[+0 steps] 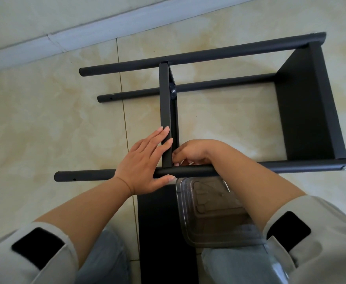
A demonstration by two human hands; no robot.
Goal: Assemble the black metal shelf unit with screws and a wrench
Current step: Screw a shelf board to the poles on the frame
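The black metal shelf unit lies on its side on the tiled floor, its round poles running left to right. One shelf panel is fixed at the right end. A second panel stands edge-on across the poles in the middle. My left hand lies flat, fingers straight against that panel's near end, thumb under the near pole. My right hand reaches behind the panel at the joint with the near pole, fingers curled; what they pinch is hidden. A screw shows at the farther joint.
A clear plastic tray with small hardware rests on a loose black panel between my knees. A white baseboard runs along the wall at the far side. Bare tile lies left of the frame.
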